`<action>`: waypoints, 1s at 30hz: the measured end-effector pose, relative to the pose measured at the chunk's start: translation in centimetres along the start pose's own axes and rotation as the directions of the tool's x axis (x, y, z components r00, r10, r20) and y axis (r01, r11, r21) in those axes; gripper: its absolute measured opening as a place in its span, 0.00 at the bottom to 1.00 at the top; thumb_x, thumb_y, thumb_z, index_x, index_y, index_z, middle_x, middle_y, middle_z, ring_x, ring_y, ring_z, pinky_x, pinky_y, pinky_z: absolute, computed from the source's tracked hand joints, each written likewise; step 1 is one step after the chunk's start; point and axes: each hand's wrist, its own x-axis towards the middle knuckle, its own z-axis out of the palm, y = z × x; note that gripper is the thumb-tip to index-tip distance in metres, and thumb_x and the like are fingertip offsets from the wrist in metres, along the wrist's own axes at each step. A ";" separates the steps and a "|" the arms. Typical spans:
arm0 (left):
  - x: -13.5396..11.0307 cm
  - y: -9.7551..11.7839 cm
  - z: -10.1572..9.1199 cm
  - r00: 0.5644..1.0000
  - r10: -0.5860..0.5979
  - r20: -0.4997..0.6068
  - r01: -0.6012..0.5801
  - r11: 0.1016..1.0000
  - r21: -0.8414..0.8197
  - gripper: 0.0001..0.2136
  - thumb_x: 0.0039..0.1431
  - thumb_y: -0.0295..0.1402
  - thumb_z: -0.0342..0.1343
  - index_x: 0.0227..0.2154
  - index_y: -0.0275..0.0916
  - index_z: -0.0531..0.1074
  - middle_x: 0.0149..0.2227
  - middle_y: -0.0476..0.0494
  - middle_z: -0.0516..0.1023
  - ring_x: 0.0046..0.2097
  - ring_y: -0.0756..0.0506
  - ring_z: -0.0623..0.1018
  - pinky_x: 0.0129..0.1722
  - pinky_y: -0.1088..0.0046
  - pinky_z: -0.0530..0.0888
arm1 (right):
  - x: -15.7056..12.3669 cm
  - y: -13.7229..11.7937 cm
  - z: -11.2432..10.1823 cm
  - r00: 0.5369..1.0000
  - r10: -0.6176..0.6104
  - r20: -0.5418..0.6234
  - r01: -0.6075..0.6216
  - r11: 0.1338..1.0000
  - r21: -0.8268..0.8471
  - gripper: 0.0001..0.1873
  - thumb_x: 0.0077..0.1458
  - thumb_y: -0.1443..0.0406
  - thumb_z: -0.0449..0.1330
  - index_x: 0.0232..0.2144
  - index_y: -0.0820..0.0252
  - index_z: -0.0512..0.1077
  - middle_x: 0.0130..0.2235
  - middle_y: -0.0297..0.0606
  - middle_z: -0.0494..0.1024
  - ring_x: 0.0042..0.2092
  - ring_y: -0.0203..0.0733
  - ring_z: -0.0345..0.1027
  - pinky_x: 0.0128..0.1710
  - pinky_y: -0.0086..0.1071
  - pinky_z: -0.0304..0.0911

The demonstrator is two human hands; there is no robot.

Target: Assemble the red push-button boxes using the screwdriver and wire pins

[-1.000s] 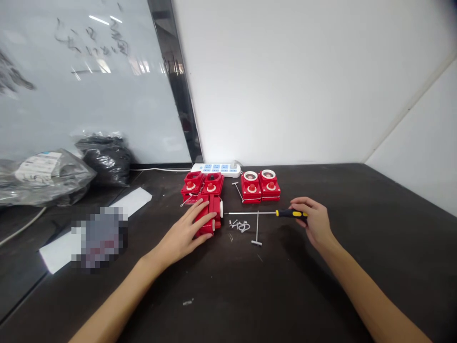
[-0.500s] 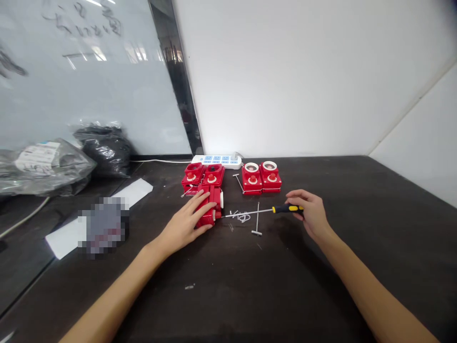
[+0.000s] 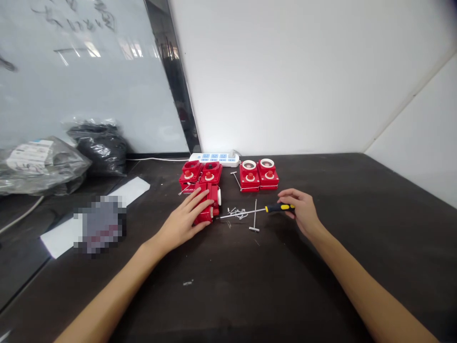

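Observation:
My left hand (image 3: 183, 220) is wrapped over a red plastic alarm box (image 3: 203, 217), which lies on its side on the dark table with its white ring facing right. In my right hand (image 3: 302, 209) is a screwdriver (image 3: 280, 207) with a black and yellow handle, held nearly level. Its shaft points left, and the tip is at the box's lower right edge; whether it sits in a screw is too small to tell. Under and beside the shaft lie small loose metal parts (image 3: 237, 213) and a T-shaped metal tool (image 3: 254, 229).
Behind my left hand stand two red alarm boxes (image 3: 209, 177); another pair with white rings (image 3: 259, 177) stands to the right. A white power strip (image 3: 214, 159) lies at the wall. At left are plastic bags (image 3: 98, 146), white paper (image 3: 64, 236) and a blurred-out item (image 3: 103, 224).
The screwdriver and my right hand have shifted slightly left, toward the alarm box. My left hand keeps its hold on the box. The whole view has moved a little.

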 end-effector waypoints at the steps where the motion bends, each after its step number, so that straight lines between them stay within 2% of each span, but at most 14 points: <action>1: 0.0 0.0 0.0 1.000 -0.001 -0.002 0.001 1.000 -0.006 0.25 0.66 0.42 0.50 0.64 0.45 0.56 0.69 0.43 0.50 0.69 0.37 0.50 0.63 0.51 0.62 | 0.0 0.0 0.0 1.000 0.003 0.000 -0.003 1.000 -0.001 0.07 0.40 0.66 0.66 0.25 0.64 0.75 0.23 0.37 0.74 0.20 0.31 0.59 0.12 0.22 0.44; 17: 0.0 0.1 -0.1 1.000 -0.011 -0.001 0.011 1.000 -0.008 0.24 0.66 0.41 0.50 0.63 0.44 0.57 0.69 0.43 0.50 0.69 0.37 0.50 0.63 0.54 0.63 | -0.1 0.3 0.5 1.000 0.031 0.003 -0.031 0.999 0.010 0.08 0.39 0.65 0.66 0.25 0.64 0.75 0.23 0.37 0.74 0.18 0.30 0.58 0.12 0.23 0.45; 27: 0.0 0.1 -0.1 1.000 -0.008 -0.013 0.008 1.000 -0.003 0.24 0.66 0.41 0.50 0.63 0.45 0.57 0.69 0.42 0.51 0.69 0.36 0.53 0.61 0.52 0.65 | -0.2 0.6 0.6 0.998 0.048 0.030 -0.048 0.999 -0.007 0.08 0.40 0.65 0.66 0.26 0.63 0.75 0.24 0.36 0.74 0.19 0.30 0.58 0.12 0.23 0.44; 30: 0.1 -0.1 0.1 0.999 0.017 -0.029 -0.016 1.000 0.025 0.24 0.65 0.41 0.51 0.63 0.44 0.58 0.69 0.41 0.52 0.69 0.36 0.53 0.63 0.51 0.62 | -0.2 0.6 0.7 0.998 0.049 0.031 -0.049 0.999 -0.006 0.08 0.40 0.64 0.66 0.25 0.63 0.75 0.23 0.36 0.74 0.19 0.30 0.57 0.12 0.23 0.44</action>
